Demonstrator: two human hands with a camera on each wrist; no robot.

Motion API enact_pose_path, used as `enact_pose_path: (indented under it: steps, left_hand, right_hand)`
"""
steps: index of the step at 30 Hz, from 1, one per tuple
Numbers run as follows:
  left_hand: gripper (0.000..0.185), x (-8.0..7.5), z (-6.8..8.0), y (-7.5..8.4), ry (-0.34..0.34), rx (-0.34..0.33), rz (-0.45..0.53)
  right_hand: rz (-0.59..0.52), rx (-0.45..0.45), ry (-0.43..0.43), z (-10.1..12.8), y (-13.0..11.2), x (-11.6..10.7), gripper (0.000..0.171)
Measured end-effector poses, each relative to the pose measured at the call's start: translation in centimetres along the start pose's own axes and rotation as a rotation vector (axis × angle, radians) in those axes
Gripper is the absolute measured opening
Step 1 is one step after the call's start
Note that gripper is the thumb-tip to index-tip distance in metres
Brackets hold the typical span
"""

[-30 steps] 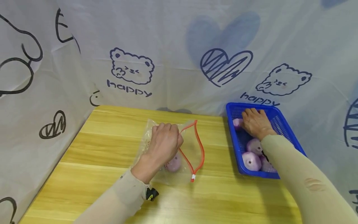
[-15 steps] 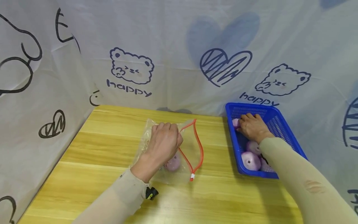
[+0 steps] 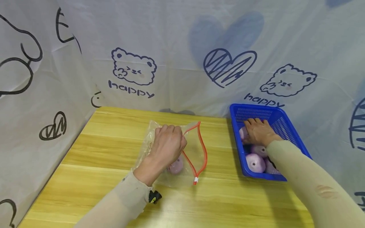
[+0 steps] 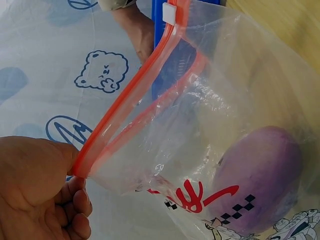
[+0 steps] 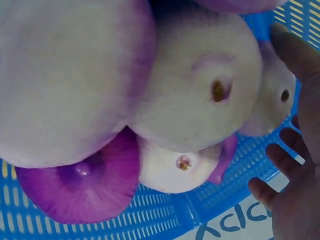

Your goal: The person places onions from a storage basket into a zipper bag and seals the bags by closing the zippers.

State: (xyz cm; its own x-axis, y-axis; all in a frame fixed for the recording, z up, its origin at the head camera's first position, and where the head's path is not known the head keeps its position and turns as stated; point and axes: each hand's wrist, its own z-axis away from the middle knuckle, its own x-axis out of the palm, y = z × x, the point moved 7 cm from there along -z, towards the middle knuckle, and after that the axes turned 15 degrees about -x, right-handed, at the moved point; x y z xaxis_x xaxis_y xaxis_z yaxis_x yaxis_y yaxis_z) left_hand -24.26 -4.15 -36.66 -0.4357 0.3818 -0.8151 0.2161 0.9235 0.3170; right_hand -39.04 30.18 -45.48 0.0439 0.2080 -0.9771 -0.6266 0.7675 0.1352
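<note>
Over the last second my right hand has slid from the blue mesh basket's far end onto a pale purple onion, fingers curling round it, while my left hand keeps pinching the clear red-zippered bag open mid-frame.

The open stretch of wooden table between the zip bag and the blue basket gives an unobstructed passage, and the bag's red-edged mouth stands agape toward the basket, with one purple onion lying deep inside. Inside the basket, room is tight: purple onions crowd its near end and the right hand fills the middle, leaving bare mesh only at the far end. The printed curtain closes off the table's far and left edges, and the left hand covers the bag's upper edge.
</note>
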Motion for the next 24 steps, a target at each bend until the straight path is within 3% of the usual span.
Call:
enact_pose_path:
  steps: [4, 15, 19, 24]
  left_hand:
    - [0.023, -0.01, 0.03, -0.04, -0.007, -0.004, -0.001]
    - [0.025, -0.07, 0.09, -0.08, -0.013, -0.003, 0.019]
    - [0.024, -0.18, 0.12, -0.24, -0.014, -0.008, 0.023]
    - [0.024, -0.25, 0.21, -0.29, -0.009, -0.004, 0.024]
  right_hand:
    - [0.020, -0.008, -0.059, 0.29, 0.02, 0.58, 0.084]
    - [-0.027, 0.096, 0.019, 0.90, 0.72, 0.99, 0.044]
    - [0.012, 0.074, 0.072, 0.81, 0.79, 0.95, 0.048]
    - [0.080, 0.042, 0.124, 0.71, 0.91, 0.94, 0.065]
